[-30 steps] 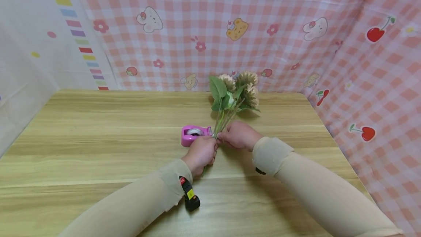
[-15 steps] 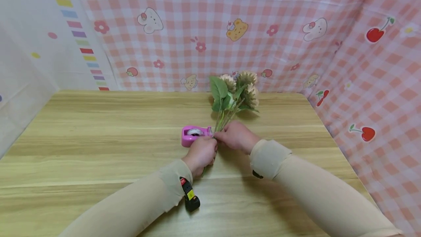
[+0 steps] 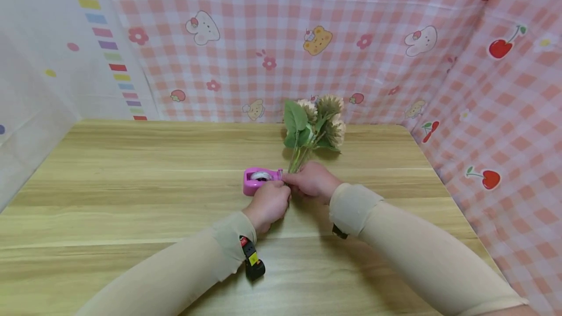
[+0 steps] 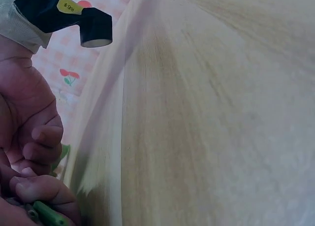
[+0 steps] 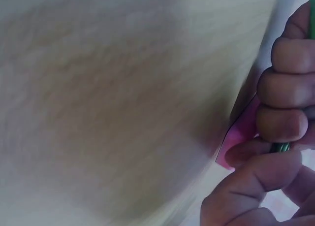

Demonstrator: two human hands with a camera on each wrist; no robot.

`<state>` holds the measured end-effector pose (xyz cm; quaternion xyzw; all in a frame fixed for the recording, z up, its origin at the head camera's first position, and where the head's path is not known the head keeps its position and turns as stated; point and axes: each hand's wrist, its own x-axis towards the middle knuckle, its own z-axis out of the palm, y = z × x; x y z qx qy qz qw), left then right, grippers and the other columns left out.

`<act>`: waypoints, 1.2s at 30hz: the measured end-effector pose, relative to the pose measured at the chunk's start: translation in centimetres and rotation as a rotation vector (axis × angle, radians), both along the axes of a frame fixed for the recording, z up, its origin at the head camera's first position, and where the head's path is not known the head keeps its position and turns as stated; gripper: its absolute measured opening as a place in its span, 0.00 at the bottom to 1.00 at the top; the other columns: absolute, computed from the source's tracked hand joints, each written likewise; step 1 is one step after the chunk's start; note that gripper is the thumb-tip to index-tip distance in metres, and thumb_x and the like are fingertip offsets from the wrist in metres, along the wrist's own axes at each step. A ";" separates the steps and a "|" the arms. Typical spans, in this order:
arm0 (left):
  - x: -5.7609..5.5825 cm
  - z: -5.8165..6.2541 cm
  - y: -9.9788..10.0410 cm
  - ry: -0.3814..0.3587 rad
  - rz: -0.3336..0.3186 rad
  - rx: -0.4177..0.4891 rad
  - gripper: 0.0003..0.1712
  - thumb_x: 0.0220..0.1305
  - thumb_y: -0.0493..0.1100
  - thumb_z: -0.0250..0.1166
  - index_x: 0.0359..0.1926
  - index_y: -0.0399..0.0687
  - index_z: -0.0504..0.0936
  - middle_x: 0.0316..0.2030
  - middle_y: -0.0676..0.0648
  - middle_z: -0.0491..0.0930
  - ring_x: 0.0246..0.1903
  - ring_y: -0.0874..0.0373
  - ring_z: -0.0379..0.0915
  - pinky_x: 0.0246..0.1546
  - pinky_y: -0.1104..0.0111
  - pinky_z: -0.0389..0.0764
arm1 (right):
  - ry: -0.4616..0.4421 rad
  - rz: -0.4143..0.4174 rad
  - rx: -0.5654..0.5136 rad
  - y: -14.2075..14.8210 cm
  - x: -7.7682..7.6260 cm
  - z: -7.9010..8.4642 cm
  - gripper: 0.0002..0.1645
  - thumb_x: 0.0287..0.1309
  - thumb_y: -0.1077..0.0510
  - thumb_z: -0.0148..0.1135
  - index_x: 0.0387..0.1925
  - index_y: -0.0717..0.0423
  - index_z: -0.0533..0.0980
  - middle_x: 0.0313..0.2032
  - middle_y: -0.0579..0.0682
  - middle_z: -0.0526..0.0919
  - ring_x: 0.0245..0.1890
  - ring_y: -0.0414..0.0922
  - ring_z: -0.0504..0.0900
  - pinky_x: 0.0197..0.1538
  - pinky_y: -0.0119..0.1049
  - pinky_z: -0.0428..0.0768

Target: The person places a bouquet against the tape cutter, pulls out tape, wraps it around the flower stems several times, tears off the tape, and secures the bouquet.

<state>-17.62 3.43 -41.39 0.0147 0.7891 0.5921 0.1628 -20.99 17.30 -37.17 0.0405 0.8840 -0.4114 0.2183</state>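
Left hand (image 3: 267, 204) and right hand (image 3: 312, 180) together on a bunch of flowers (image 3: 332, 128).
Head: the left grips the stems (image 3: 295, 160), the right pinches just above, beside a pink tape dispenser (image 3: 251, 187) on the table (image 3: 131, 184). Left wrist: stem ends (image 4: 49, 215) show in the left's curled grip. Right wrist: both hands wrap the stems.

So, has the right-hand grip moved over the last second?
Yes, slightly left: in the head view, the right-hand grip sits closer to the pink tape dispenser than it did a second ago.
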 end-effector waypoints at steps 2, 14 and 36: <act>0.0 0.0 -0.1 0.020 -0.010 -0.010 0.13 0.73 0.38 0.50 0.37 0.41 0.81 0.26 0.50 0.72 0.27 0.59 0.67 0.26 0.72 0.68 | -0.020 -0.017 -0.046 -0.1 0.0 -0.1 0.30 0.70 0.48 0.66 0.12 0.50 0.72 0.11 0.42 0.70 0.14 0.37 0.69 0.21 0.28 0.71; 0.1 0.4 -0.5 -0.102 -0.113 0.086 0.16 0.82 0.40 0.44 0.45 0.40 0.78 0.31 0.48 0.75 0.20 0.61 0.64 0.18 0.73 0.68 | -0.064 -0.045 -0.157 -0.3 -0.2 -0.3 0.21 0.67 0.59 0.61 0.16 0.54 0.73 0.14 0.44 0.74 0.16 0.37 0.74 0.23 0.29 0.77; -0.3 0.7 -2.6 -0.162 -0.340 0.064 0.19 0.85 0.44 0.46 0.49 0.33 0.78 0.30 0.45 0.80 0.22 0.57 0.76 0.23 0.69 0.83 | -0.076 0.003 -0.161 -0.7 -0.3 -0.3 0.18 0.68 0.61 0.55 0.19 0.52 0.70 0.13 0.43 0.68 0.16 0.38 0.66 0.23 0.29 0.72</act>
